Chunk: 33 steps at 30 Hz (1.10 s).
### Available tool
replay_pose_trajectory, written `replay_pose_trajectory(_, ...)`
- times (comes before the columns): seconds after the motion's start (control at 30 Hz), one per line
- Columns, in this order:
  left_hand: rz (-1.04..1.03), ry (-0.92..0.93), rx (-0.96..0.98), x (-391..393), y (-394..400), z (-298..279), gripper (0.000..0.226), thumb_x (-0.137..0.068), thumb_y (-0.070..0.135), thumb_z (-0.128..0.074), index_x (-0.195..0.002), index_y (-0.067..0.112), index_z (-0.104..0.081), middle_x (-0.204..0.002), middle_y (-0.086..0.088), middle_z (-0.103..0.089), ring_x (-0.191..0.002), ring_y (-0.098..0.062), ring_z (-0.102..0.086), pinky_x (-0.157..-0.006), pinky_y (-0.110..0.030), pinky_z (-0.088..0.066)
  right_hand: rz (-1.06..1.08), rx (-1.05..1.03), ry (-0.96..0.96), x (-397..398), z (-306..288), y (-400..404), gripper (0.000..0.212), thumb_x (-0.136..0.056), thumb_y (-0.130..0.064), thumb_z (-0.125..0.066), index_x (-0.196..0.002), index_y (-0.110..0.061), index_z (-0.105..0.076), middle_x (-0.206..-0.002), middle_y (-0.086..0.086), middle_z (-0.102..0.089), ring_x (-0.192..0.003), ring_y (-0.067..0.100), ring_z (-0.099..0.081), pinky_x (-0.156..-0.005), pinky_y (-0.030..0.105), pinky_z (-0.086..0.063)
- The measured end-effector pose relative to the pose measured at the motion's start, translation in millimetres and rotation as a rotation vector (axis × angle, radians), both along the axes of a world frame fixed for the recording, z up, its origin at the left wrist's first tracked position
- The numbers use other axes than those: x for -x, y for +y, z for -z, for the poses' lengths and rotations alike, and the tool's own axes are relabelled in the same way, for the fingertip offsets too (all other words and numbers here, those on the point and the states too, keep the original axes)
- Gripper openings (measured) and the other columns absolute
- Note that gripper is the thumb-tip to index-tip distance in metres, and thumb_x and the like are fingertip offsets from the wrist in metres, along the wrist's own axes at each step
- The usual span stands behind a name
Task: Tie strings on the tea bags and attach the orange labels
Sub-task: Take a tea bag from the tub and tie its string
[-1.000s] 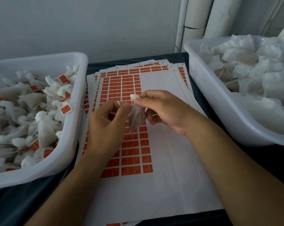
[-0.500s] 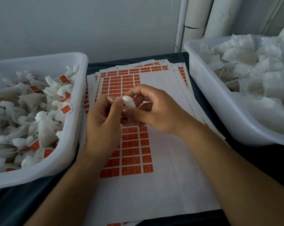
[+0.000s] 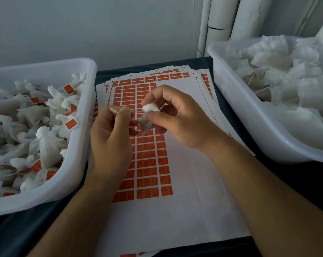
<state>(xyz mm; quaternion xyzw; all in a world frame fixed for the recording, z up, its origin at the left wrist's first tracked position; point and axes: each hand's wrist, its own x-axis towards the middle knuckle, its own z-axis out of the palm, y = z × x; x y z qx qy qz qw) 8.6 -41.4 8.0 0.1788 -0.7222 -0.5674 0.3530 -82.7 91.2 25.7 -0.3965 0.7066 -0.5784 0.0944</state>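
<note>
A: What differs from a moment ago?

B: The hands have drawn apart; half a second back they were bunched together over the bag's neck, and now a thin string (image 3: pixel 137 110) runs taut between them; the left hand (image 3: pixel 111 138) has slid out to the left, its thumb and forefinger pinching the string's free end.

A: And the right?

B: The right hand (image 3: pixel 177 117) holds the tea bag (image 3: pixel 147 117); thumb and forefinger are curled round the gathered white top, the other fingers tucked loosely behind; the grey body of the bag hangs below the pinch, pointing down toward the label sheets (image 3: pixel 149 164).

A: So what does that mean for the job?

B: I judge the knot is being pulled tight; the neck looks cinched into a small white puff, so the tying is near its end for this bag; no orange label is on it yet, so that step remains.

A: Where does the bag sit overall?

B: Above the middle of the worktop, lifted clear of the sheets, just right of the left hand; the tub of finished bags (image 3: pixel 77 149) lies to the left, the tub of untied bags (image 3: pixel 249 117) to the right, both well apart from it.

A: Can you see the knot itself?

B: No; too small to tell.
</note>
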Motion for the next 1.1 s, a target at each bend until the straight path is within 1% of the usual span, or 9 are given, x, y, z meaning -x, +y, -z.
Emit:
replay_pose_trajectory(0.13, 0.011, 0.01, -0.004, 0.1, 1.4, -0.9, 0.024, -0.107, 0.023, -0.048, -0.09, 0.017, -0.064, -0.085, 0.005, -0.072, -0.084, -0.014, -0.072, -0.066, -0.015, -0.056, -0.042, -0.11, 0.05, -5.1, 2.5, -3.8, 0.021, -0.096, -0.024, -0.071, -0.112, -0.028, -0.059, -0.1, -0.014, -0.065, -0.09, 0.009, -0.069, -0.075, 0.023, -0.061)
replay_pose_trajectory(0.27, -0.011, 0.009, 0.008, 0.4, -0.7, 0.7, 0.023, -0.107, 0.026, -0.047, -0.093, 0.017, -0.063, -0.085, 0.007, -0.073, -0.083, -0.012, -0.073, -0.068, -0.017, -0.058, -0.007, -0.1, 0.053, -6.4, 2.5, -5.6, 0.014, -0.1, -0.028, -0.064, -0.111, -0.02, -0.064, -0.1, -0.008, -0.07, -0.089, 0.011, -0.071, -0.08, 0.03, -0.063)
replay_pose_trajectory(0.37, -0.013, 0.005, -0.002, 1.6, -0.9, 1.5, 0.023, -0.108, 0.028, -0.045, -0.097, 0.014, -0.061, -0.085, 0.005, -0.073, -0.083, -0.013, -0.074, -0.067, -0.016, -0.058, 0.032, -0.085, 0.055, -3.6, 0.8, -3.5, 0.009, -0.101, -0.028, -0.063, -0.106, -0.021, -0.061, -0.098, -0.009, -0.068, -0.088, 0.012, -0.07, -0.08, 0.032, -0.063)
replay_pose_trajectory(0.47, -0.03, 0.011, -0.025, 2.6, -2.6, 1.1, 0.023, -0.108, 0.029, -0.045, -0.096, 0.018, -0.06, -0.085, 0.005, -0.072, -0.084, -0.014, -0.074, -0.067, -0.021, -0.06, 0.047, -0.126, 0.121, -3.6, 1.6, -3.6, 0.009, -0.101, -0.031, -0.062, -0.104, -0.027, -0.055, -0.096, -0.016, -0.064, -0.089, 0.009, -0.069, -0.081, 0.029, -0.062)
replay_pose_trajectory(0.6, -0.014, 0.033, 0.048, 1.6, -4.7, 1.7, 0.02, -0.106, 0.028, -0.044, -0.093, 0.021, -0.057, -0.084, -0.002, -0.068, -0.082, -0.023, -0.072, -0.068, -0.033, -0.063, 0.014, -0.167, 0.144, -4.9, 3.6, -5.3, 0.018, -0.098, -0.032, -0.069, -0.107, -0.027, -0.054, -0.097, -0.017, -0.065, -0.086, 0.006, -0.07, -0.077, 0.017, -0.06)
replay_pose_trajectory(0.7, -0.029, 0.055, 0.103, 1.1, -4.2, 1.1, 0.019, -0.106, 0.027, -0.045, -0.091, 0.024, -0.055, -0.082, 0.001, -0.067, -0.079, -0.018, -0.071, -0.064, -0.026, -0.061, -0.016, -0.182, 0.112, -5.2, 3.5, -4.1, 0.033, -0.091, -0.028, -0.077, -0.117, -0.029, -0.057, -0.097, -0.02, -0.062, -0.086, 0.003, -0.069, -0.074, 0.01, -0.057)
replay_pose_trajectory(0.77, -0.04, 0.073, 0.124, 0.8, -4.2, 0.1, 0.02, -0.106, 0.026, -0.045, -0.089, 0.028, -0.055, -0.081, 0.005, -0.067, -0.079, -0.015, -0.071, -0.062, -0.022, -0.059, -0.012, -0.188, 0.098, -4.8, 3.8, -3.5, 0.038, -0.089, -0.028, -0.079, -0.122, -0.03, -0.059, -0.096, -0.02, -0.062, -0.086, 0.001, -0.068, -0.073, 0.011, -0.057)
replay_pose_trajectory(0.87, -0.053, 0.11, 0.118, 0.5, -4.3, -0.5, 0.019, -0.105, 0.026, -0.045, -0.089, 0.03, -0.055, -0.081, 0.007, -0.067, -0.079, -0.016, -0.072, -0.062, -0.024, -0.06, 0.006, -0.17, 0.079, -4.2, 4.0, -3.8, 0.036, -0.09, -0.029, -0.078, -0.121, -0.032, -0.06, -0.093, -0.021, -0.062, -0.087, -0.001, -0.067, -0.072, 0.016, -0.06)
replay_pose_trajectory(1.1, -0.072, 0.13, 0.114, 0.7, -2.4, -1.4, 0.02, -0.104, 0.025, -0.045, -0.087, 0.03, -0.055, -0.08, 0.007, -0.068, -0.079, -0.014, -0.071, -0.064, -0.023, -0.06, 0.018, -0.149, 0.1, -2.4, 4.4, -4.3, 0.027, -0.093, -0.033, -0.075, -0.117, -0.031, -0.063, -0.093, -0.026, -0.061, -0.095, -0.006, -0.061, -0.071, 0.004, -0.052)
